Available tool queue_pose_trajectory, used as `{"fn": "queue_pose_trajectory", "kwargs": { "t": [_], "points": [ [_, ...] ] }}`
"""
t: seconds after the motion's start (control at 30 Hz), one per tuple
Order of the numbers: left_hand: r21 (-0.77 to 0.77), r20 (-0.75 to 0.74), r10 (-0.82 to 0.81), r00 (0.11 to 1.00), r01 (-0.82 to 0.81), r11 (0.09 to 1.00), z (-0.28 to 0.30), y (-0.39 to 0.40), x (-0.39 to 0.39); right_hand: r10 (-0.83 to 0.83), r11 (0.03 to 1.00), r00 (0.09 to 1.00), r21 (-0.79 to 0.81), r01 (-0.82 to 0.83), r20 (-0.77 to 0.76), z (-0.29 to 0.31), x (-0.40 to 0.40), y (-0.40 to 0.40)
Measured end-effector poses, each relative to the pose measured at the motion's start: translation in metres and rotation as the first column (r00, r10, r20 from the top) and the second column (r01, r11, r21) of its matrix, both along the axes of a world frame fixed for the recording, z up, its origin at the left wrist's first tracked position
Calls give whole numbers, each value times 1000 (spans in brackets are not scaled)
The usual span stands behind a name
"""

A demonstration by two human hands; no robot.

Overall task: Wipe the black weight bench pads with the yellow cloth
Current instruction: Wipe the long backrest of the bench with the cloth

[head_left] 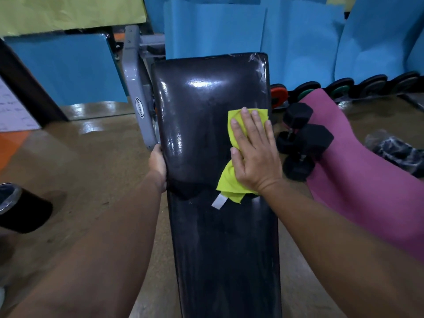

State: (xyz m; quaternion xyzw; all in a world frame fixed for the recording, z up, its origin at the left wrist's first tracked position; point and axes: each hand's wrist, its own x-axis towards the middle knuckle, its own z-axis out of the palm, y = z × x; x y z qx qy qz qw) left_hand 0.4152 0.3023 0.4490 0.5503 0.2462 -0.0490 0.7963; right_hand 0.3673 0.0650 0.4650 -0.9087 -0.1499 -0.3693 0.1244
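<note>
**Right hand flat on cloth, far pad mid-wipe**

I see the right hand spread flat, fingers straight, pressing the cloth onto the far pad. It pins the cloth, no pinch. The cloth sits at the right side of that pad, near end trailing over the seam onto the near pad, white tag sticking out there. The left hand grips the far pad's left edge, fingers curled round it out of view, thumb side showing; I read it as bracing the bench.

My read: wipe in progress on the far pad, right half. Near pad shows dull streaks, likely not done yet.

Risks from here:
- Cloth is only pressed, not gripped. A fast stroke could leave it bunched behind the palm, or slide it off the right edge, which is just beside the fingertips.
- If it drops, it lands by the dumbbells and mat on the floor to the right.
- The far pad's far right corner has torn or peeling cover; the cloth could snag there.
- Far pad looks tilted up; hard push could shift it if the left hand lets go. Cannot tell if it is locked.
- Frame sits left of the pad, near the left hand; pinch risk if the pad moves.
</note>
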Motion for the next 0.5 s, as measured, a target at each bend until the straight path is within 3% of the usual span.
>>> {"fn": "queue_pose_trajectory", "kwargs": {
  "t": [0.17,0.37,0.5],
  "points": [
    [-2,-7,-18,1000,18,1000,1,1,-2,-80,991,997,110,81,-10,13,11,8],
    [-3,-11,6,1000,-6,1000,5,-2,-2,42,998,999,-38,-43,-28,-10,-16,8],
    [-4,-3,-6,1000,6,1000,5,-2,-4,-69,990,995,115,78,-77,-4,-6,-13]
  ]
}}
